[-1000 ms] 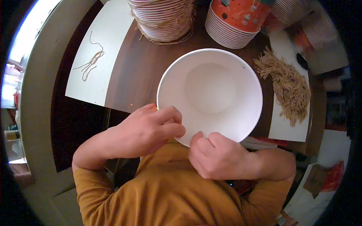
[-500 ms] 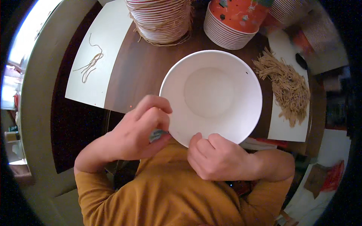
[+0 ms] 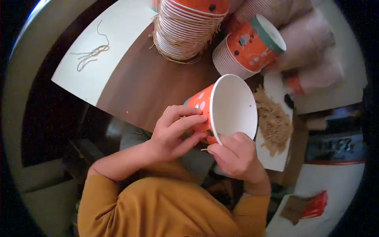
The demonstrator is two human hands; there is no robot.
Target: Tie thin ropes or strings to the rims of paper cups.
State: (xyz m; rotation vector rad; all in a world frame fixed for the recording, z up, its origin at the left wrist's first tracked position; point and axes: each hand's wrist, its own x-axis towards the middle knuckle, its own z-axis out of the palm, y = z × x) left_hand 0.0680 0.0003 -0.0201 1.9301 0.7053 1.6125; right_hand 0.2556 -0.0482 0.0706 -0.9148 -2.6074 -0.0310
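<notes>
While the right hand (image 3: 235, 157) is gripping 1 paper bucket (image 3: 231, 108) by its near rim, the left hand (image 3: 170, 134) is resting spread fingers on its outer wall. The bucket is leaning just ahead of both, axis slanting, mouth facing right; it is showing white inside, patterned orange outside. Beyond, tan strands (image 3: 275, 128) are lying.

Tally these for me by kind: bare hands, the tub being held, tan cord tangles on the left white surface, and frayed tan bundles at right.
Hands: 2 (left hand, right hand)
Held tub: 1
Cord tangle: 1
Frayed bundle: 1
Total: 5
</notes>
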